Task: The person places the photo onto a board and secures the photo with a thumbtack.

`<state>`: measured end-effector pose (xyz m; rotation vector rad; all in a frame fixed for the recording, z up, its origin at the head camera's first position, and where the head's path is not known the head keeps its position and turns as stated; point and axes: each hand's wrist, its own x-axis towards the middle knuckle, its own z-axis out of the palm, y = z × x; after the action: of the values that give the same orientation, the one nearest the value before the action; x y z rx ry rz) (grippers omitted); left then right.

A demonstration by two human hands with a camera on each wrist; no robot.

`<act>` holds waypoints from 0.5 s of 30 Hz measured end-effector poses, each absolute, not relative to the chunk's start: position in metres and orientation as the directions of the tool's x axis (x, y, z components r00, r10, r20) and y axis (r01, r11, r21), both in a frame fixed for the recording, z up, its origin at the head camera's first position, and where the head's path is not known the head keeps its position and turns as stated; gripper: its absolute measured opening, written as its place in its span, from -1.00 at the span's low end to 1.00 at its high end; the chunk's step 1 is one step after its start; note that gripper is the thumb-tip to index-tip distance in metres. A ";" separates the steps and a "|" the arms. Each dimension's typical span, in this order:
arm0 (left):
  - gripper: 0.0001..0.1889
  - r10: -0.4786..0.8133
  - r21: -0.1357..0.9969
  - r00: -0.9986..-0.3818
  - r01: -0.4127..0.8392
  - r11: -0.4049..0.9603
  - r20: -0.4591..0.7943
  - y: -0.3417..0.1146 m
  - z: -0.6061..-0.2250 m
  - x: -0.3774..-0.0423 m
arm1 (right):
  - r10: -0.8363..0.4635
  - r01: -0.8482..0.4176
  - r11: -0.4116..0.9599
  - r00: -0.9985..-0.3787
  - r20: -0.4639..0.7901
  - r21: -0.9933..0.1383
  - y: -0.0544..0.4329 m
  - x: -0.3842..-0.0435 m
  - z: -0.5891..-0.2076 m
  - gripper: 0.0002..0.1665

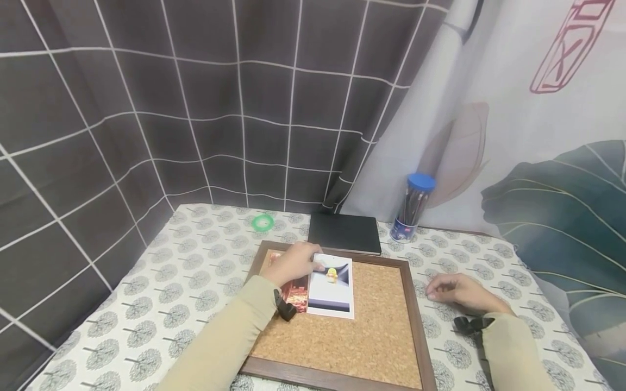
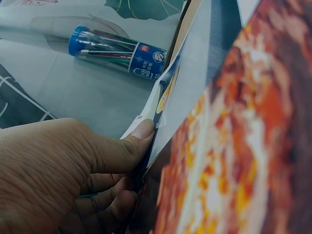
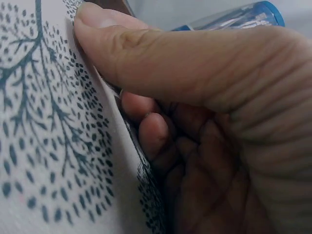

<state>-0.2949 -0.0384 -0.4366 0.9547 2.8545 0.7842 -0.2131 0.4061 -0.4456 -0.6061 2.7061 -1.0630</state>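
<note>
My left hand (image 1: 296, 263) is at the top of a framed cork board (image 1: 382, 320). Its thumb and fingers pinch the upper left edge of a white-bordered photo (image 1: 329, 296) showing a yellow toy figure. Left of that photo, and partly hidden by the hand and sleeve, a red and orange photo (image 1: 296, 300) lies on the cork; it fills much of the left wrist view. Right of the board, my right hand (image 1: 458, 291) rests on the patterned tablecloth (image 3: 53, 122), fingers loosely curled, holding nothing.
Behind the board lies a black notebook (image 1: 344, 232). A clear blue-lidded tub of pencils (image 1: 411, 209) stands to its right, against the pale curtain. A green tape ring (image 1: 262, 222) sits at the back left. Dark checked cloth (image 1: 264, 92) hangs behind the table.
</note>
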 end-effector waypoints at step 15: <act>-0.71 0.568 0.475 -0.816 0.546 0.691 0.111 -0.038 -0.437 -0.295 | -0.251 -0.209 0.625 -0.966 0.060 -0.752 0.413 -0.215 -0.457 -0.80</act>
<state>-0.2952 -0.0382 -0.4372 0.9381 2.8474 0.7772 -0.2145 0.4133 -0.4568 -0.3950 2.7858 -1.2783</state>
